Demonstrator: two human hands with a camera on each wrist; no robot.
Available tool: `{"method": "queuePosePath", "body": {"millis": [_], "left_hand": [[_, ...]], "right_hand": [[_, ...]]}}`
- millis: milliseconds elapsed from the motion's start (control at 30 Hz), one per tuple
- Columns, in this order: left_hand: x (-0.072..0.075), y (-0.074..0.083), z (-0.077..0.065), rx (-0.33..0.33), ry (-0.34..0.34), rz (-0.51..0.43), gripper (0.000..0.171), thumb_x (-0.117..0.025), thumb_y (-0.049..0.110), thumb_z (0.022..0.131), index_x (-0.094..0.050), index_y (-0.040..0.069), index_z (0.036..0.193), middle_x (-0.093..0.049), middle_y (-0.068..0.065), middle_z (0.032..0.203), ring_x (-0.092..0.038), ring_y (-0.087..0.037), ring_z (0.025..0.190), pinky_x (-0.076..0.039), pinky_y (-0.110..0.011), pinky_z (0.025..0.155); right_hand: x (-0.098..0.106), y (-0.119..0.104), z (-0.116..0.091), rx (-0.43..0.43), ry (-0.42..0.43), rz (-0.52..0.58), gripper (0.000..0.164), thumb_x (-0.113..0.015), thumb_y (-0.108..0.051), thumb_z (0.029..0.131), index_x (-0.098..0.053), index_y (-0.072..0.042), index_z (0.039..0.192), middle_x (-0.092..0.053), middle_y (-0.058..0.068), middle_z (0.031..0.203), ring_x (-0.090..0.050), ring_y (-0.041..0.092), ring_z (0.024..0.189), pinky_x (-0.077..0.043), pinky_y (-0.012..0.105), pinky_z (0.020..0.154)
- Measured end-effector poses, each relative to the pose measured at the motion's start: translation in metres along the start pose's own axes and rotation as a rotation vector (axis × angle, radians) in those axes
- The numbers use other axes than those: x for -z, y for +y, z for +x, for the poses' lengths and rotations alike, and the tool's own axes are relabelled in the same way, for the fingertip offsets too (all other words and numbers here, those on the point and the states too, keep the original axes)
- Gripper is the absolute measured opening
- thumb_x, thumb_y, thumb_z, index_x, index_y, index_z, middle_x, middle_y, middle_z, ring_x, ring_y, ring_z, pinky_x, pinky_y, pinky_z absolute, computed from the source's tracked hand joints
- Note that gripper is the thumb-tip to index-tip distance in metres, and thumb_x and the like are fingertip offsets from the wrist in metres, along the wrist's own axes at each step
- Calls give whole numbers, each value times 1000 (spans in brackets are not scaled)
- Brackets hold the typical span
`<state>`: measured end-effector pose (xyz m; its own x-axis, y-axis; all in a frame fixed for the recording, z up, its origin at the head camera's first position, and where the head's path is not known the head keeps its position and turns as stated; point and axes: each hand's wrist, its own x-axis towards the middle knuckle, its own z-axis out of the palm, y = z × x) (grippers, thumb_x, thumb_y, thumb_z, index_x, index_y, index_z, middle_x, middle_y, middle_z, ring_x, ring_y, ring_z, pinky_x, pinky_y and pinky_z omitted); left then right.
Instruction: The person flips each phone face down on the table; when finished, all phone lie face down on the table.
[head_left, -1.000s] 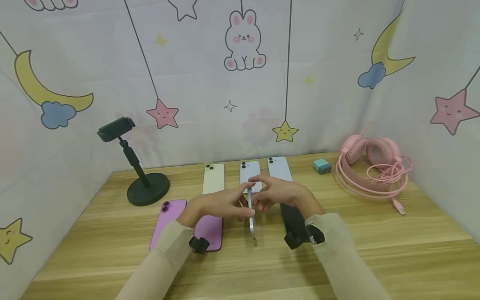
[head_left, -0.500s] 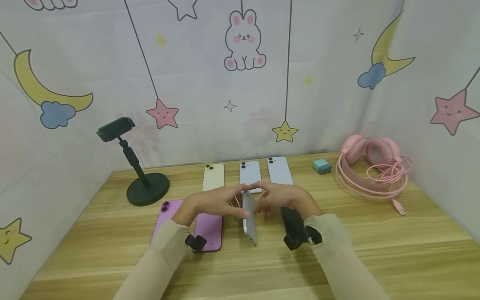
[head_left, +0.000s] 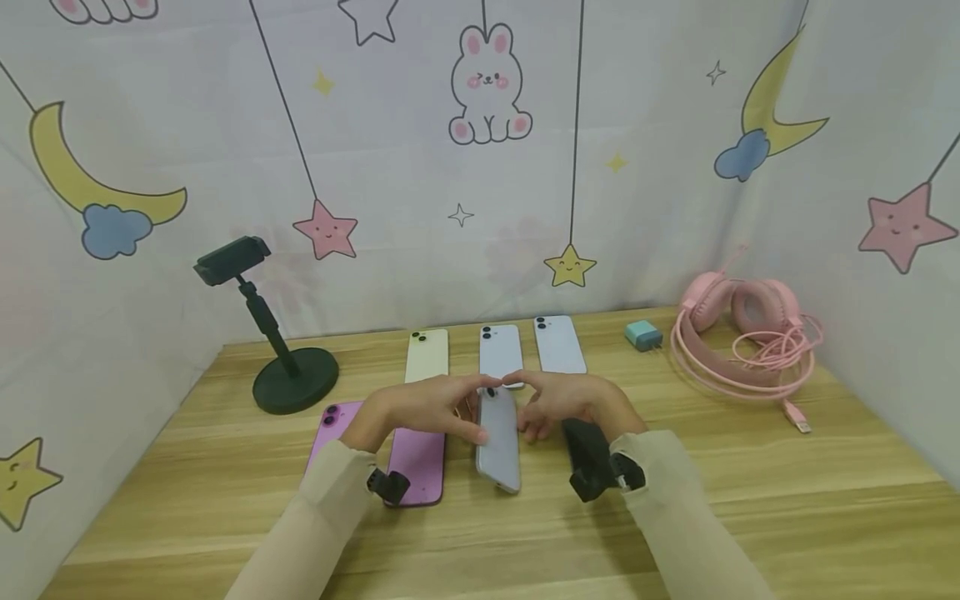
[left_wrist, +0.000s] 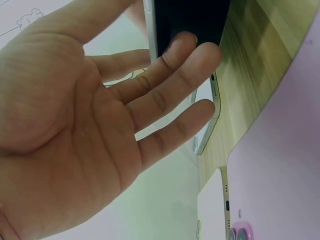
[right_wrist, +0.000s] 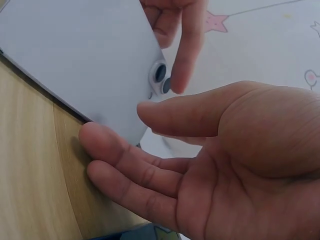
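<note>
A pale silver-lavender smartphone (head_left: 498,442) stands tilted over the table, its back with two lenses turned up and right in the head view. My left hand (head_left: 433,407) pinches its left side: the thumb rests by the edge, and fingertips touch the black screen (left_wrist: 192,22) underneath. The left index finger reaches over the top end. My right hand (head_left: 566,398) is on the other side, its index fingertip at the phone's top end. In the right wrist view, the right thumb (right_wrist: 172,114) overlaps the phone's corner; whether it presses there I cannot tell.
Two pink-purple phones (head_left: 417,467) lie left; a yellow phone (head_left: 427,354) and two white phones (head_left: 500,350) lie behind. A dark glossy slab (head_left: 585,446) lies under the right wrist. A black phone stand (head_left: 296,379), a teal charger (head_left: 643,335) and pink headphones (head_left: 738,325) stand farther back.
The held phone has turned from edge-on to showing its back, leaning over to the left at the top. Both hands have sunk slightly, and the right fingers have come off its side.
</note>
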<state>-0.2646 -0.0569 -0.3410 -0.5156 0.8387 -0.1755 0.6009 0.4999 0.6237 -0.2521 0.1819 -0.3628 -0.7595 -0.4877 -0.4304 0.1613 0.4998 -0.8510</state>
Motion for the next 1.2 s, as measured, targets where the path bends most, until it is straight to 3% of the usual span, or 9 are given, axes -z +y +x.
{"method": "queuePosePath", "body": {"millis": [167, 433, 1200], "left_hand": [[-2, -2, 2, 2, -25, 26, 79, -76, 28, 91, -35, 0, 152, -64, 3, 91, -61, -10, 84, -49, -27, 78], [-6, -5, 4, 15, -52, 17, 77, -78, 24, 90, -37, -1, 150, -63, 2, 87, -59, -10, 81, -49, -25, 74], [-15, -9, 11, 55, -99, 81, 76, -78, 29, 90, -39, 2, 149, -61, 5, 86, -58, -5, 79, -47, -24, 74]], "right_hand": [[4, 2, 1, -17, -3, 0, 70, -57, 4, 96, -26, -12, 157, -69, 18, 94, -70, 24, 81, -57, 38, 78], [8, 4, 0, -18, -2, -15, 64, -56, 2, 97, -30, -9, 154, -68, 17, 92, -69, 23, 79, -57, 36, 77], [9, 5, 0, -33, 7, -80, 52, -53, 2, 99, -40, -6, 149, -66, 14, 90, -70, 22, 76, -56, 33, 73]]}}
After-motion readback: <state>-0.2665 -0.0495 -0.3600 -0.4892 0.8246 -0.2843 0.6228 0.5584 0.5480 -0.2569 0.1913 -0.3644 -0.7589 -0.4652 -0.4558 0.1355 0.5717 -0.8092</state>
